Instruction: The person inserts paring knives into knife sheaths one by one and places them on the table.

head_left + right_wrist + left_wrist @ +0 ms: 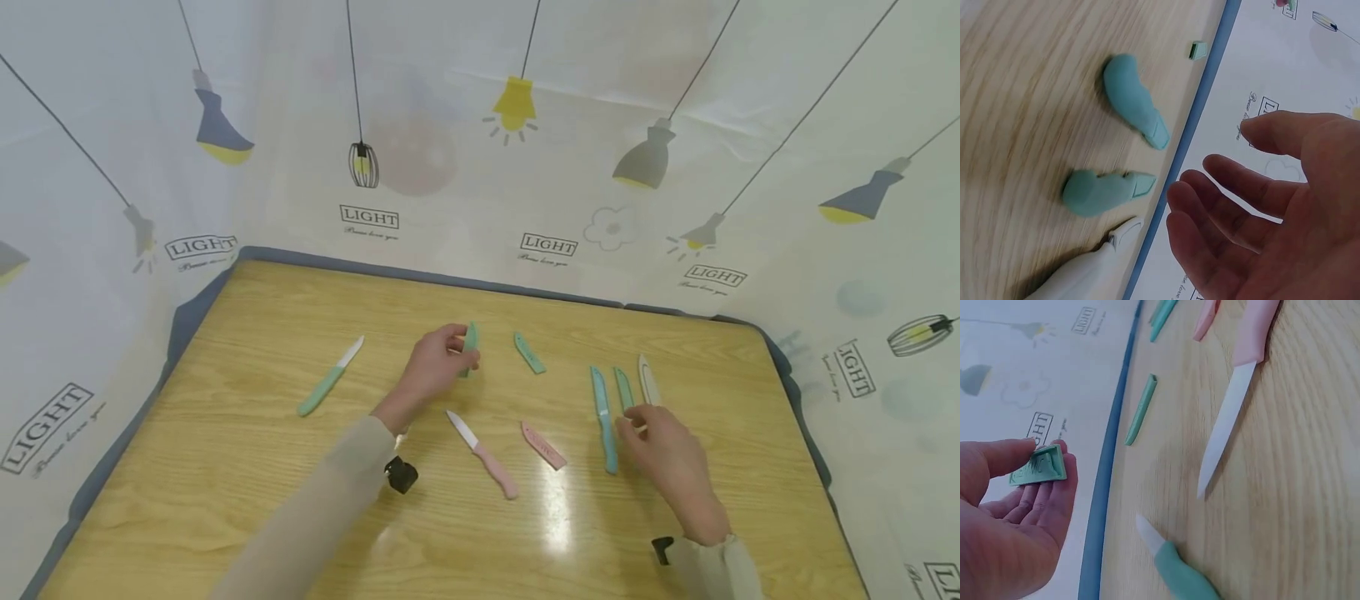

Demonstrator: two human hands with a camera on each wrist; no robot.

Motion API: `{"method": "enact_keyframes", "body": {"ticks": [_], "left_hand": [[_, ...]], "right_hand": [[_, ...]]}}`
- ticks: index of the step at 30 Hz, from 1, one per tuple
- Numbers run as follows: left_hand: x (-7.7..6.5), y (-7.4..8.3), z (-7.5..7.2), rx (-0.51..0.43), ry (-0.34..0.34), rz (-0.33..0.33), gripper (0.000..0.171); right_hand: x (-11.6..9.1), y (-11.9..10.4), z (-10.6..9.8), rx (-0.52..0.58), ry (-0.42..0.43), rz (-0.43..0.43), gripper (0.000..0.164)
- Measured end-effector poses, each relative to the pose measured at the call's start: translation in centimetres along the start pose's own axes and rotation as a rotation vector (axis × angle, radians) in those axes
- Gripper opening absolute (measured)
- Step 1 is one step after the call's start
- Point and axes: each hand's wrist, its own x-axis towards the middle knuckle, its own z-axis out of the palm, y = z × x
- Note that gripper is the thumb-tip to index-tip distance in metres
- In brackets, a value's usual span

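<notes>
Pale-green sheath [1040, 470], lettered, hollow-ended — left hand [433, 362] pinches it; right hand [667, 448] relaxed, loosely curled.

In the head view, the left hand [437, 361] pinches a green sheath [471, 338] near the centre. A bare green-handled knife [327, 386] lies left, tip to upper right; a bare pink-handled knife [486, 458] lies lower centre, tip to upper left. Right of centre lie a pink sheath [543, 446] and, higher, a second green sheath [529, 352]. Sheathed blue [603, 417], green [624, 388] and white knives [648, 380] lie side by side at right.
</notes>
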Motion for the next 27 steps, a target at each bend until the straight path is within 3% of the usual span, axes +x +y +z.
{"method": "enact_keyframes", "body": {"ticks": [8,12,19,27], "left_hand": [[-1.7,-1.4,-2.6,-0.352,0.003,-0.009,0.043],[-2.7,-1.9,-3.3,-0.454,0.026,-0.027,0.042],[-4.4,-3.1,-4.2,-0.530,0.069,-0.044,0.039],[-6.2,-4.4,-5.6,-0.525,0.122,-0.013,0.045]], "right_hand": [[0.3,-1.6,1.2,0.028,0.053,-0.053,0.042],[0.5,-2.7,1.9,0.060,0.081,-0.089,0.040],[0.7,-5.7,2.9,0.065,0.136,-0.193,0.033],[1.5,-9.9,4.3,0.090,0.050,-0.167,0.038]]}}
